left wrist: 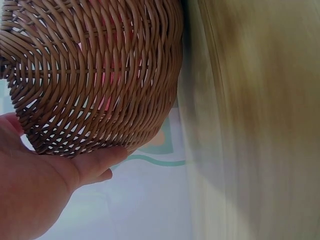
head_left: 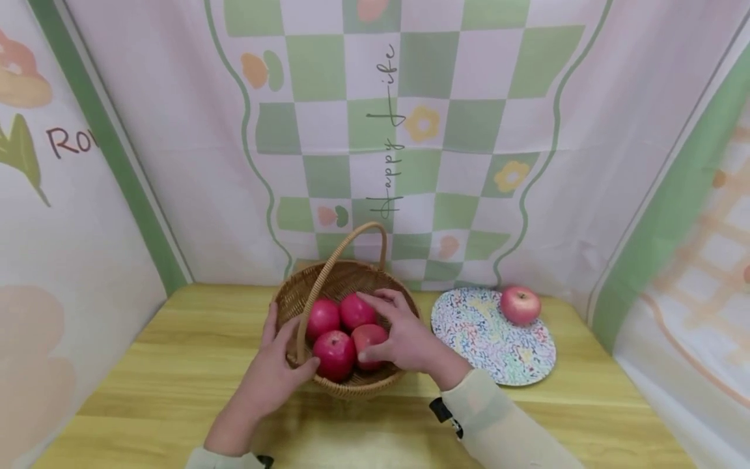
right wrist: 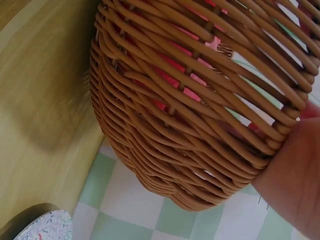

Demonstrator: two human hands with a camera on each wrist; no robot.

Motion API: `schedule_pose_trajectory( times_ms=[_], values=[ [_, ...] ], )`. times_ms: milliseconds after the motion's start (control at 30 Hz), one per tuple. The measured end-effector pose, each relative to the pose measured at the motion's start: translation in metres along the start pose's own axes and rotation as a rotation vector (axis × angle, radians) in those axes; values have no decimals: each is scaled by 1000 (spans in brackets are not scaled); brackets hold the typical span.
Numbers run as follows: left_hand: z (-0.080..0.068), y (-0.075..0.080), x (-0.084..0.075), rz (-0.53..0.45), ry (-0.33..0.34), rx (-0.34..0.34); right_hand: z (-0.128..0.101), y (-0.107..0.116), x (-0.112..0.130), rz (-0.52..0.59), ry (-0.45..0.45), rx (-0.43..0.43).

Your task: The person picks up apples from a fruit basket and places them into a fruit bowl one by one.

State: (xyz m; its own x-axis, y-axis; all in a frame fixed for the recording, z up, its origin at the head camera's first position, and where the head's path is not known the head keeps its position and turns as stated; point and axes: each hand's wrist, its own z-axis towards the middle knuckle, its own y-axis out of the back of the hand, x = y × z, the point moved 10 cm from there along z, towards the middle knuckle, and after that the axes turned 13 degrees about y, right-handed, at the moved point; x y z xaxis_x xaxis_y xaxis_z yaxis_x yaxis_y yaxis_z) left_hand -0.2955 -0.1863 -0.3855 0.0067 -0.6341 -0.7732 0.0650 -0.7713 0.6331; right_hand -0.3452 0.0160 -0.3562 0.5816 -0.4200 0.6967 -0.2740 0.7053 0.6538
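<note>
Printed cloth with green and pink checks is hung behind and to both sides of a yellow wooden table (head_left: 176,365), so the work area is closed in on three sides.

A wicker basket (head_left: 346,280) is set near the middle of the table, its arched handle (head_left: 328,273) running front to back. Four red apples are seen inside it.

The left hand (head_left: 275,371) is laid against the basket's near left rim, thumb hooked by the foot of the handle and fingers pressed to the outer weave; judged to be steadying the basket.

The right hand (head_left: 404,335) is reached in over the right rim. Its fingers are spread and curled over the right-hand apple in the basket (head_left: 368,337), thumb at the near side. A firm grip cannot be confirmed; contact is plain.

A speckled plate (head_left: 486,345) lies just right of the basket, apart from it. One apple on the plate (head_left: 520,305) sits at the far edge, leaving most of the plate bare.

Open table is noted to the left and at the front. The handle crosses left of the right hand, so the rightward path to the plate is judged unobstructed.
</note>
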Motion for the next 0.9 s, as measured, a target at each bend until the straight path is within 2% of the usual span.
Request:
schedule_pose_trajectory(
  times_ms=[367, 533, 700, 900],
  values=[
    [-2, -2, -4, 36, -24, -12, -2, -14, 0, -144, -6, 113],
    [-4, -3, -8, 50, -31, -11, -2, -21, -4, -151, 3, 160],
    [-7, -3, -16, 88, -68, -40, -6, -29, -10, -136, -12, 207],
    [-11, -4, -24, 123, -114, -70, -9, -32, -15, -170, -13, 198]
  ],
)
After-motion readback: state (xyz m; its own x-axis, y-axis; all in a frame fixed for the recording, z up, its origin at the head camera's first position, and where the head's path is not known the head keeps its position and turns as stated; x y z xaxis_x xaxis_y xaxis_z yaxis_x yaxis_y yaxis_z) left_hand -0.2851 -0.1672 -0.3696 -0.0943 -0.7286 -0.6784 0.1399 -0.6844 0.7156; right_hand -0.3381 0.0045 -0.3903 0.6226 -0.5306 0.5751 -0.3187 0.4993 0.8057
